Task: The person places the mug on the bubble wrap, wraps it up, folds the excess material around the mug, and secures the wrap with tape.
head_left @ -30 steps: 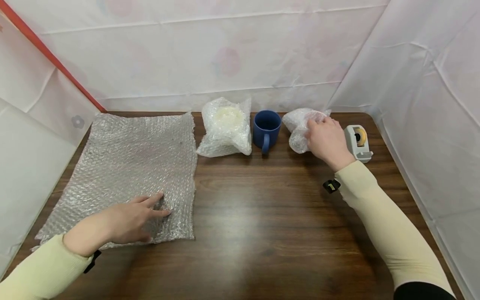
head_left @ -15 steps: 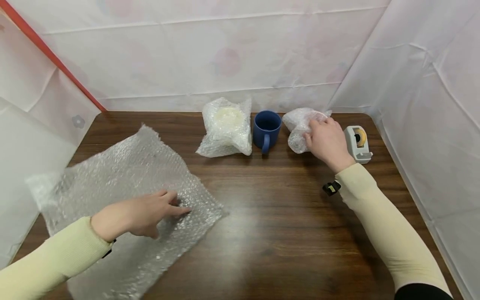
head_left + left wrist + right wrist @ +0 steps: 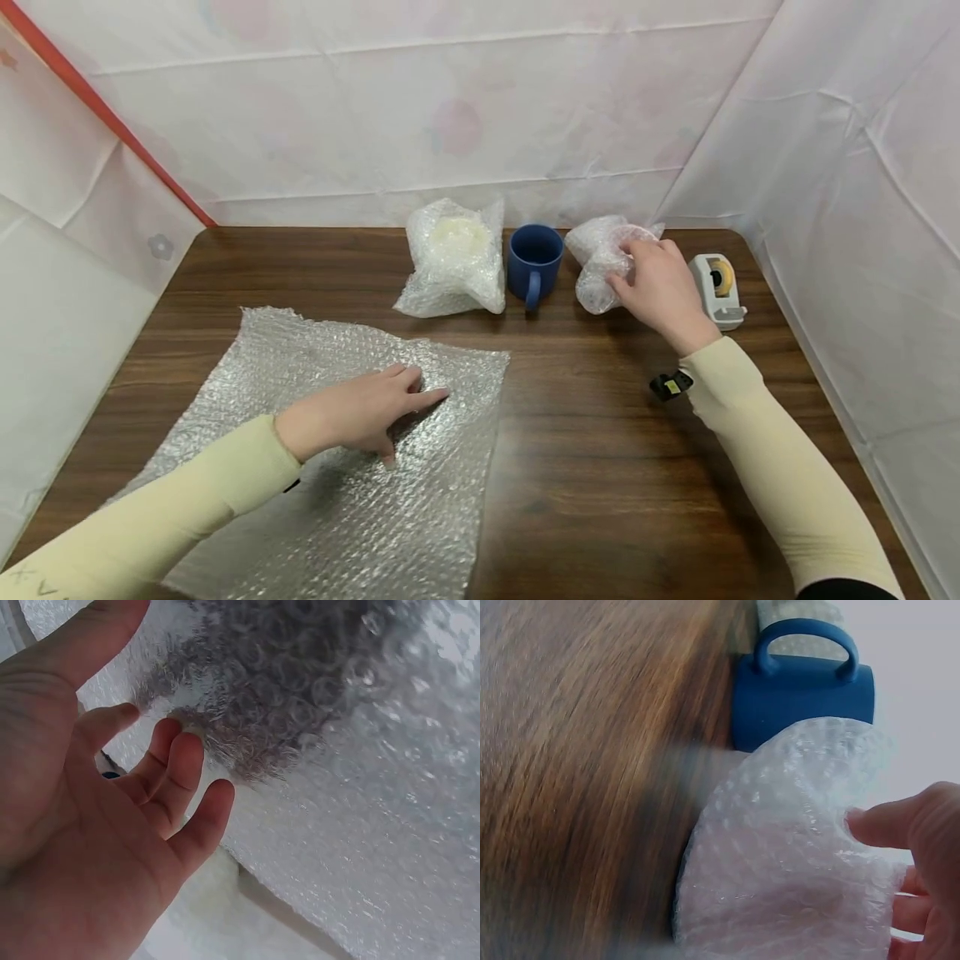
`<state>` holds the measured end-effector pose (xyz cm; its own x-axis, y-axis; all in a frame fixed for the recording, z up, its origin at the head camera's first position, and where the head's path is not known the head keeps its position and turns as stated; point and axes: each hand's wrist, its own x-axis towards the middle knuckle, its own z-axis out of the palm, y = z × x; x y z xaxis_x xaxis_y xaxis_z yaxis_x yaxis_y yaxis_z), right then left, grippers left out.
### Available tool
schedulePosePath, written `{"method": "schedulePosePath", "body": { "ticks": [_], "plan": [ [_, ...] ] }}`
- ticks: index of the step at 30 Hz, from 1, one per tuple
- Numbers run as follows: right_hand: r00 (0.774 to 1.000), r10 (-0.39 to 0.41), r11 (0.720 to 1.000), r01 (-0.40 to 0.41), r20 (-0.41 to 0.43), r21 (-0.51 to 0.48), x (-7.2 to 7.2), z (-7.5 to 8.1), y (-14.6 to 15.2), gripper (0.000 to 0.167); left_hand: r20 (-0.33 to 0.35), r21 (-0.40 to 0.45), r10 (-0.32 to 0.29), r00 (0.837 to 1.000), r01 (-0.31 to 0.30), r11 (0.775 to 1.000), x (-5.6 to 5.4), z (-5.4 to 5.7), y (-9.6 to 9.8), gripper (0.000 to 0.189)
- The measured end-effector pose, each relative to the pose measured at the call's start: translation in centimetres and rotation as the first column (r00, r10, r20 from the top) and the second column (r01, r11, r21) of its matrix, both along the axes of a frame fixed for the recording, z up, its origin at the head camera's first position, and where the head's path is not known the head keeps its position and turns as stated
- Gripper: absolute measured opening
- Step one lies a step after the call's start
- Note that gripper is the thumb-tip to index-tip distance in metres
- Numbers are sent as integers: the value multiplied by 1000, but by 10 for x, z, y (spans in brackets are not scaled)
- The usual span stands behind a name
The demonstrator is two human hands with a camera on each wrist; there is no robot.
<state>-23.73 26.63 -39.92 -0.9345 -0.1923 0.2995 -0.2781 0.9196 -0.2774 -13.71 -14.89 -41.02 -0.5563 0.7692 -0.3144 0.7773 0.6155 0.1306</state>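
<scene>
A large sheet of bubble wrap (image 3: 420, 525) lies on the left and front of the table, slightly askew. Fingers spread, my left hand (image 3: 360, 414) rests on it near its far right part; the left wrist view shows the fingertips against the sheet's bubbles (image 3: 360, 795). At the back right, my right hand (image 3: 663, 287) grips a small bundle in bubble wrap (image 3: 597, 283). The right wrist view has the thumb pressed into the wrap (image 3: 780, 862), with fingers on its other side. What the bundle contains cannot be made out.
A blue mug (image 3: 535, 260) stands left of the gripped bundle, handle towards me. Beside it sits a larger bubble-wrapped item (image 3: 456, 262), pale yellowish inside. A white tape dispenser (image 3: 717, 292) stands at the far right. White sheeting (image 3: 450, 108) borders the table's back and sides.
My left hand has slid the bubble wrap sheet rightward and towards me; it turned askew, then partly straightened. My right hand has stayed at the bundle.
</scene>
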Motion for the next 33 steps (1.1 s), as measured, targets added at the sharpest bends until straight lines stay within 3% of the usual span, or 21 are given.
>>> {"method": "schedulePosePath", "body": {
  "ticks": [5, 9, 11, 13, 15, 18, 21, 23, 28, 33],
  "plan": [
    [1000, 22, 999, -23, -14, -49, 7, 5, 0, 51, -11, 13, -31, 999, 31, 999, -8, -5, 23, 113],
    [984, 77, 996, -84, -159, -40, 17, 3, -2, 45, -32, 22, -57, 998, 58, 998, -15, -9, 45, 114],
    [953, 117, 991, -130, -280, -27, 25, 1, -5, 38, -42, 9, -67, 997, 67, 998, -18, -10, 58, 114],
    [907, 175, 981, -193, -384, -9, 35, -1, -11, 32, -48, -4, -75, 996, 74, 997, -21, -12, 71, 114],
    [870, 257, 959, -282, -421, 3, 46, -4, -19, 28, -50, -26, -70, 996, 69, 997, -24, -12, 85, 114],
    [859, 393, 911, -413, -328, 8, 62, -7, -31, 28, -48, -35, -55, 997, 54, 998, -28, -12, 106, 114],
    [857, 500, 864, -504, -123, 2, 76, -12, -41, 38, -56, -37, -39, 998, 37, 999, -31, -13, 123, 114],
    [849, 528, 849, -528, 10, 6, 83, -18, -43, 49, -70, -30, -41, 997, 39, 999, -32, -15, 131, 112],
    [834, 490, 856, -515, 255, 39, 93, -35, -41, 80, -49, 32, -47, 998, 48, 998, -31, -15, 136, 105],
    [832, 429, 876, -478, 353, 61, 100, -45, -33, 94, 60, 108, -18, 998, 12, 994, -30, -7, 108, 98]
  ]
}}
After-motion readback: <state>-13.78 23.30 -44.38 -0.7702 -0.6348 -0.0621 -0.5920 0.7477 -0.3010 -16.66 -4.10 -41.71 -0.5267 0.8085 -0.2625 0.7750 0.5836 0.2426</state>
